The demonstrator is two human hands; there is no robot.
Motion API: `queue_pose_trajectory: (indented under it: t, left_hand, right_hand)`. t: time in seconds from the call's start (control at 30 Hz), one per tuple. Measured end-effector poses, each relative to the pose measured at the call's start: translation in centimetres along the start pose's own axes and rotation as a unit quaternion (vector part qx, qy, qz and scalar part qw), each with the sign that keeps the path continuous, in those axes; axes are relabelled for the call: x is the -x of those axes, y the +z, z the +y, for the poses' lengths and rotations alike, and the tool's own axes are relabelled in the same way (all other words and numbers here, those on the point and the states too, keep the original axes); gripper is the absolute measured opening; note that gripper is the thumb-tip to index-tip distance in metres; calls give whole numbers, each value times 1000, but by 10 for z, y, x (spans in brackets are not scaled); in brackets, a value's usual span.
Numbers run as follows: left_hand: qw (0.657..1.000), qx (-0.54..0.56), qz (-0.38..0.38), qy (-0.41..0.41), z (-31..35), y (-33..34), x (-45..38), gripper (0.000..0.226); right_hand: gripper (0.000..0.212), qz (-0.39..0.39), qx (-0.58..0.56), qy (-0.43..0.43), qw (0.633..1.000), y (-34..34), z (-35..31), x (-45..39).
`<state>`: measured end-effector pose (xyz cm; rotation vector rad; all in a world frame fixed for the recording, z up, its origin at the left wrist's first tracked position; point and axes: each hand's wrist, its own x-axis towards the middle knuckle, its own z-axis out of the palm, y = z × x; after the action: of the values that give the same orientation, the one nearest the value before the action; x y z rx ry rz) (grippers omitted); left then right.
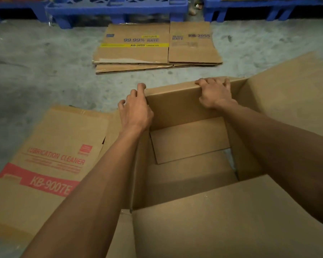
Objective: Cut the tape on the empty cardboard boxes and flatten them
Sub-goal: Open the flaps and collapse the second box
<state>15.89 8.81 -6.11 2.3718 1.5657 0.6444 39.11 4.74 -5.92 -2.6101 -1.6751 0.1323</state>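
The open brown cardboard box (190, 164) fills the near right of the view, and its near and right flaps run off the frame edges, so its full outline cannot be seen. Inside, the bottom flaps overlap loosely, and a sliver of grey floor shows through a gap at the right; whether any tape remains on them is hard to make out. The print on the flattened brown cartons (153, 45) stacked farther off is blurred in part, though "KB-2055" is readable. The blue plastic pallets (116, 8) along the far edge are cut off at the top.

The left hand (134, 110) sits at the far left corner of the box, its fingers curled over the corner's edge and gripping it. The right hand (214, 94) grips the top of the far wall, fingers hooked over the rim to the outside, thumb side toward the inside. The two hands are apart, at either end of that far wall.

A flattened brown carton with red "KB-9007E" lettering (45, 164) lies on the grey concrete floor (35, 67) just left of the box, partly under the left forearm.
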Motion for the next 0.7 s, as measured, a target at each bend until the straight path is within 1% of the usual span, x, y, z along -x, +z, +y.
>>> queue_pose_trajectory:
  t: [0.1, 0.13, 0.2, 0.23, 0.3, 0.33, 0.4, 0.47, 0.53, 0.63, 0.7]
  left_hand:
    - [1000, -7, -21, -6, -1, 1, -4, 52]
    - [1000, -6, -17, -15, -1, 0, -3, 51]
    - [999, -15, -1, -28, 2, -4, 0, 45]
    - [999, -28, 11, -30, 5, -7, 3, 42]
    - [997, -61, 22, -42, 6, -13, 3, 45]
    - [995, -78, 5, -56, 8, -18, 4, 47]
    - [988, -106, -64, -87, 8, -31, 2, 46]
    - [981, -101, -117, -120, 13, -52, 8, 47]
    - [980, -88, -116, -138, 23, -79, 13, 45]
    - [977, -85, -103, -166, 39, -122, 27, 41]
    - [977, -42, -102, -184, 46, -153, 35, 36]
  right_hand:
    - [66, -27, 12, -15, 999, -8, 11, -5]
    - [70, -20, 20, 3, 1000, -9, 18, -6]
    - [74, 4, 46, 95, 994, -11, 40, 1]
    - [73, 18, 61, 141, 988, -12, 53, 8]
    - [63, 63, 97, 179, 977, -14, 73, 24]
    - [59, 83, 112, 178, 974, -17, 81, 33]
    - [52, 104, 125, 170, 972, -27, 84, 46]
    - [44, 101, 132, 164, 972, -42, 87, 61]
    - [36, 96, 110, 158, 977, -61, 89, 72]
    - [20, 87, 47, 141, 985, -95, 93, 89]
    - [20, 82, 11, 127, 988, -124, 94, 101]
